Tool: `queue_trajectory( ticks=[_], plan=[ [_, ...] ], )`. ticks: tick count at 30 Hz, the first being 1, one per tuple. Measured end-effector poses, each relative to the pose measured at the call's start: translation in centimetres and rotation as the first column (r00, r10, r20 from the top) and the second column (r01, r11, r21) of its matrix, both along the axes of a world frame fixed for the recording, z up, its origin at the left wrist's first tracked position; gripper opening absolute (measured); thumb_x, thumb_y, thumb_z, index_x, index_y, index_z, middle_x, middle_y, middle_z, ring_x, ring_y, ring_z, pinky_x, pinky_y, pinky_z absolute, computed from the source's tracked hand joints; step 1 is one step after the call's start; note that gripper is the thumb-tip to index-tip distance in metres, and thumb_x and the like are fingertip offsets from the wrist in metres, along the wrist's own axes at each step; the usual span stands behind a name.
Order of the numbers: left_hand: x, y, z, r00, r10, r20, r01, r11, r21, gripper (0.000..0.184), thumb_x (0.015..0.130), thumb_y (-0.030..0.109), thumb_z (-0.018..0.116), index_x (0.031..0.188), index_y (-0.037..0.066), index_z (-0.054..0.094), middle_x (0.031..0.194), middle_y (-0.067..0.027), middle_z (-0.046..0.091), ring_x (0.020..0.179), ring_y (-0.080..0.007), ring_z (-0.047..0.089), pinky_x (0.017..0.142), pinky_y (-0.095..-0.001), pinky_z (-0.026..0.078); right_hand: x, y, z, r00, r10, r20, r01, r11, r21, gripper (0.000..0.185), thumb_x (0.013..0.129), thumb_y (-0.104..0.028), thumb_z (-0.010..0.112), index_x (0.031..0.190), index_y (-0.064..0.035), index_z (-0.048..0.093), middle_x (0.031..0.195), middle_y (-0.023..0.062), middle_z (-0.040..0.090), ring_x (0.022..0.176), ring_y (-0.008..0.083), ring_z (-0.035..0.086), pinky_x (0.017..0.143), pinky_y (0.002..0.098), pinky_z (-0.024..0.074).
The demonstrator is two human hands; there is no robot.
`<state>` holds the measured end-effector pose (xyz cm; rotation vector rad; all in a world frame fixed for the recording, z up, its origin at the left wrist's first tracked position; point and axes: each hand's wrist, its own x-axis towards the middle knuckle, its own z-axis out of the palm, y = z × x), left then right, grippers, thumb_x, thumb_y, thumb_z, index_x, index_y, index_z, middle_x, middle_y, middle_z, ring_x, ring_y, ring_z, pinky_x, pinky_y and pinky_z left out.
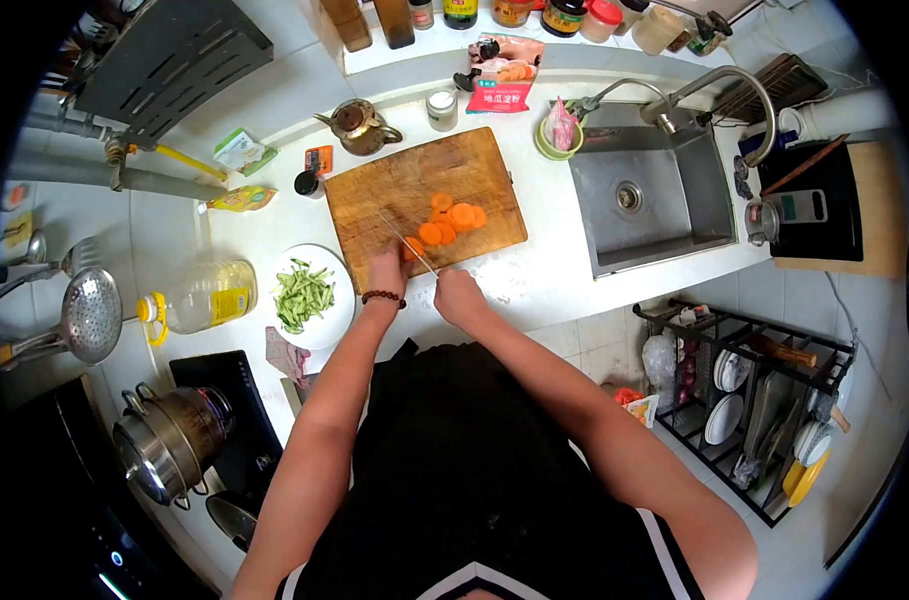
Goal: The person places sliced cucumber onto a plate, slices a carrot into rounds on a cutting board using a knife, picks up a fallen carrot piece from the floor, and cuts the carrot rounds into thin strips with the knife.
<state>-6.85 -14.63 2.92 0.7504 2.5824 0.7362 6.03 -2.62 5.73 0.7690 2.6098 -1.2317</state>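
My right hand (458, 295) is closed round the handle of the knife (421, 257), and my left hand (388, 268) holds the carrot piece (413, 246) against the cutting board (375, 190), right beside the blade. The blade stands between my left fingers and the loose carrot slices (445, 225), which lie just past it to the right. Near my left wrist sits the plate (342, 322) of cucumber strips (305, 296), the oil bottle (210, 297) farther left. Ahead, beyond the board, are a teapot (362, 128) and a jar (442, 110); well right, the sink (600, 215).
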Motion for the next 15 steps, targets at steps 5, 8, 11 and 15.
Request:
queue_trajectory(
  ticks=[5,8,11,15],
  plan=[
    [-0.1,-0.5,0.4,1.000,-0.022,0.010,0.022,1.000,0.005,0.036,0.081,0.008,0.077,0.113,0.000,0.062,0.097,-0.0255,0.070,0.091,-0.0445,0.067,0.079,-0.0500,0.055,-1.1,0.6,0.5,0.996,0.053,0.068,-0.052,0.998,-0.021,0.014,0.082,-0.004,0.061,0.079,0.0089,0.067,0.083,0.0336,0.067,0.080,0.0489,0.068,0.074,0.0554,0.0561],
    [-0.2,-0.4,0.9,1.000,-0.023,-0.002,0.023,0.999,0.026,0.033,0.081,0.008,0.077,0.110,-0.001,0.062,0.097,-0.0253,0.070,0.093,-0.0440,0.066,0.081,-0.0496,0.054,-2.3,0.7,0.7,0.982,0.143,0.122,-0.142,0.990,-0.020,0.013,0.082,-0.003,0.061,0.082,0.0082,0.067,0.087,0.0328,0.068,0.082,0.0476,0.069,0.075,0.0547,0.0564],
    [-0.1,0.1,1.7,0.999,-0.026,-0.024,0.026,0.999,0.037,0.029,0.081,0.007,0.076,0.104,-0.002,0.062,0.097,-0.0253,0.069,0.093,-0.0441,0.066,0.082,-0.0494,0.053,-3.5,0.7,0.3,0.981,0.121,0.151,-0.120,0.993,-0.018,0.013,0.082,-0.004,0.063,0.084,0.0081,0.068,0.090,0.0329,0.068,0.085,0.0469,0.069,0.076,0.0531,0.0568],
    [0.0,0.0,1.6,0.999,-0.039,-0.036,0.038,0.999,-0.014,0.026,0.081,0.009,0.077,0.097,-0.003,0.060,0.098,-0.0254,0.068,0.093,-0.0450,0.065,0.081,-0.0492,0.053,-4.8,0.9,-0.6,0.993,0.111,0.042,-0.111,0.994,-0.005,0.015,0.080,-0.003,0.061,0.082,0.0110,0.067,0.084,0.0359,0.066,0.084,0.0492,0.068,0.075,0.0537,0.0565]
  ],
)
